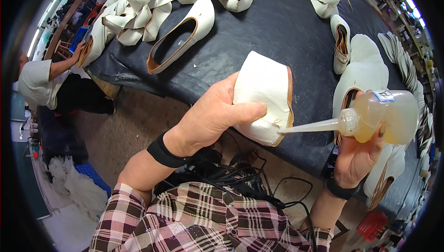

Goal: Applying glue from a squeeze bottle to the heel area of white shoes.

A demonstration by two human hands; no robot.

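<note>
One blue-and-white label [384, 95], unreadable to me, marks the bottle [401, 118] gripped in the right hand [358, 157], its nozzle [312, 126] at the white shoe [262, 78] clasped by the left hand [215, 108] near the table [273, 30].

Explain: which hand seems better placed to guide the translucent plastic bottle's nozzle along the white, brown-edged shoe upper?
Probably the right hand: it holds the bottle, nozzle at the upper; the left hand is occupied gripping that upper.

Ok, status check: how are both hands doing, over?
Left hand: gripping white shoe upper. Right hand: holding squeeze bottle, nozzle tip at the upper's edge. Nothing visible blocking the nozzle.
</note>
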